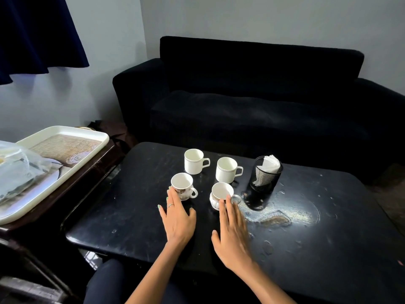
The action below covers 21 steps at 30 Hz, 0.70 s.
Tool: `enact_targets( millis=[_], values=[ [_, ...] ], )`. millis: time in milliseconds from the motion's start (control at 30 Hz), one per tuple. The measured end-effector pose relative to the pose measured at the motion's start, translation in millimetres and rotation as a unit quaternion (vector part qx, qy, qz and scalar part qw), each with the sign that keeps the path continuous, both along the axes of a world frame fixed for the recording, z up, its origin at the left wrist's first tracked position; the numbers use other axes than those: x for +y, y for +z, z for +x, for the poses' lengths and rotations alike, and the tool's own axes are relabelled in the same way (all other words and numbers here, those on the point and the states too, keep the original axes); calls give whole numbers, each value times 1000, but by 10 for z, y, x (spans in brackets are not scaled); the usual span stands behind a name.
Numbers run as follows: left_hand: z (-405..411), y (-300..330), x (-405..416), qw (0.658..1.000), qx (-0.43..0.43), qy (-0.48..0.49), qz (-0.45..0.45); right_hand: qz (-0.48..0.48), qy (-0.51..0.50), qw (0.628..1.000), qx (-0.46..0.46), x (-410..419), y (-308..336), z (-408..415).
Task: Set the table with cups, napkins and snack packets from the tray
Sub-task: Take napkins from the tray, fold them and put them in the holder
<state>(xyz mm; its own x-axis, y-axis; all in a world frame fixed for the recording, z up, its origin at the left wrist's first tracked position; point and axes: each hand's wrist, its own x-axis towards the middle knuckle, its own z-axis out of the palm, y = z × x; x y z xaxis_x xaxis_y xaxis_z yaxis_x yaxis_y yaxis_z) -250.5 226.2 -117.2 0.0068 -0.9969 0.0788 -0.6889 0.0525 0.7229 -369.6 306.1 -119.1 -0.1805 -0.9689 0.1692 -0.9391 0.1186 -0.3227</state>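
**Cups set out on the dark table**

Cups are seen in a small group on the black table. Far to the left, a cream tray is set on a brown side table. A clear plastic bag is laid on the tray; what is inside it cannot be made out.

On the black table, the left hand is held flat and open, fingers spread, nothing gripped. Its fingertips are placed against the near side of a small patterned cup. Behind that cup, a plain white mug is stood upright.

Next to the right, another small patterned cup is touched at its near side by the fingertips of the right hand. This hand is also held open and flat, a little blurred, with nothing gripped. Behind it, a second white mug is stood.

Further right, a black mesh holder is stood upright, with white napkins tucked inside. A black sofa is seen behind the table.
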Motion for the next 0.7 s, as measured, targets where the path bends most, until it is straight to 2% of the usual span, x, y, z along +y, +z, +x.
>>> enact_targets(
  millis=[133, 300, 433, 700],
  values=[
    [-67, 5, -40, 999, -47, 27, -2, 9, -3, 1000, -1, -66, 17, 6],
    [-148, 22, -83, 992, -37, 121, -26, 15, -6, 1000, -12, -109, -13, 4],
    [-164, 17, -218, 985, -60, 160, -15, 12, -5, 1000, -14, -118, -20, -5],
    [-272, 6, -355, 978, -22, 209, -13, 8, 3, 1000, -13, -168, -17, -24]
  ],
)
